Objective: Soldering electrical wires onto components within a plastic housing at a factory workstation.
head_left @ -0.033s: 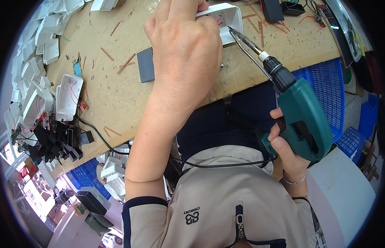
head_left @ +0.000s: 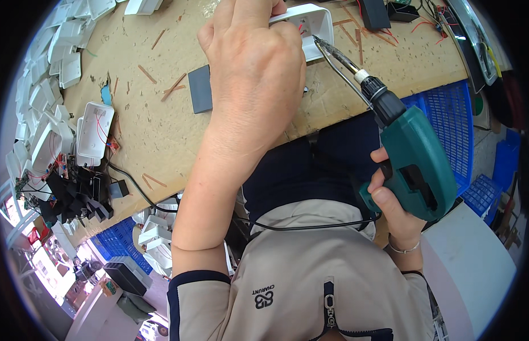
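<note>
My right hand [head_left: 396,211] is closed round the handle of a green soldering gun [head_left: 418,159]. A thin metal tube runs beside its dark tip, which reaches into a white plastic case [head_left: 318,25] at the top of the table. Inside the case show a short red wire and small metal parts. My left hand [head_left: 256,62] is closed at the case's left side, with a fingertip on its rim. The back of this hand hides most of its fingers and part of the case. A dark grey flat block [head_left: 200,90] lies beside my left wrist.
White cases [head_left: 65,42] heap along the left edge, above a pile of black parts [head_left: 85,193] with wires. An open case [head_left: 95,131] lies nearby. Brown strips [head_left: 173,87] are scattered over the table [head_left: 156,125]. A black cord [head_left: 310,227] crosses my lap; a blue crate [head_left: 449,128] stands right.
</note>
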Demonstrator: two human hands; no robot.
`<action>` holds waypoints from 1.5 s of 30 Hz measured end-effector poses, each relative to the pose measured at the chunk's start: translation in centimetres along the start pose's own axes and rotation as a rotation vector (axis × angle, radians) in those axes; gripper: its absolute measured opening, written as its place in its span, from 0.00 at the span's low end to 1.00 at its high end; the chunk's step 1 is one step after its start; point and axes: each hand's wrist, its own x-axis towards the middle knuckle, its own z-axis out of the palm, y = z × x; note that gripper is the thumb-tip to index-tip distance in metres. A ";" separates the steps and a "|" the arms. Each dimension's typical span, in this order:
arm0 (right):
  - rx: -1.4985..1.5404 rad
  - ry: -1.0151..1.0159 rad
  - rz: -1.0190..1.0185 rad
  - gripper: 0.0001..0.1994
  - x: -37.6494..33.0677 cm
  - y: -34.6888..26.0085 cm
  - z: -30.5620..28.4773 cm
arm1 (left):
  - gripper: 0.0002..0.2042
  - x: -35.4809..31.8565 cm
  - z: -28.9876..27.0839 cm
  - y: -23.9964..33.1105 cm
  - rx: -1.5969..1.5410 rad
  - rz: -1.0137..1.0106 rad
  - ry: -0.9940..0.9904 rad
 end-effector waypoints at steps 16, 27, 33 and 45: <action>-0.065 0.093 -0.004 0.21 0.9 -0.2 0.9 | 0.03 0.3 -0.2 0.1 -0.020 -0.016 -0.027; -0.209 0.056 0.009 0.14 0.7 -1.0 0.4 | 0.03 0.2 -0.2 0.1 -0.043 -0.024 -0.029; -0.194 0.086 0.068 0.13 0.6 -1.6 0.9 | 0.03 0.9 5.1 -3.0 -0.416 0.420 0.681; -0.161 -0.009 -0.042 0.23 0.9 -1.1 0.5 | 0.02 0.0 0.1 -0.2 -0.033 0.003 0.012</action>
